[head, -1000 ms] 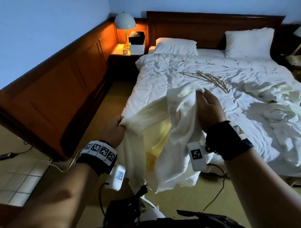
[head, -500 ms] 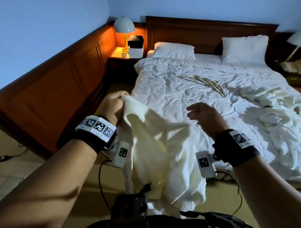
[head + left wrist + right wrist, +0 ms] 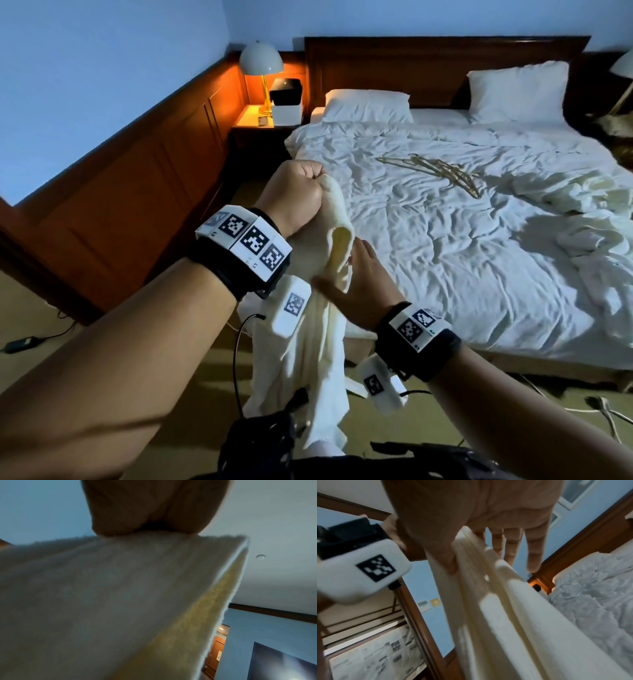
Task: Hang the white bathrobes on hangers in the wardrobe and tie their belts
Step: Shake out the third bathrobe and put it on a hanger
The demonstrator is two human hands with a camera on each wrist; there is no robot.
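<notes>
Left hand [image 3: 297,197] fisted tight round the top edge of a white bathrobe [image 3: 308,346], grip raised at chest level beside the bed [image 3: 445,246]; the cloth bunches out of the fist and hangs straight down toward the floor. Left wrist view: curled fingers [image 3: 154,507] clamp the robe [image 3: 111,601] from above. Right hand [image 3: 359,287] lower, fingers straight and spread, thumb and palm against a hanging fold just below the left fist; right wrist view shows the thumb lying on the fold, the other fingers [image 3: 534,550] extended past the robe [image 3: 505,615], not curled round it. Second bathrobe [image 3: 582,219] crumpled on the right side of the bed. Wooden hangers [image 3: 438,171] lie on the duvet mid-bed, well apart from both hands. Two pillows [image 3: 368,107] at the headboard. Lit lamp [image 3: 261,65] on the nightstand, left of the bed
</notes>
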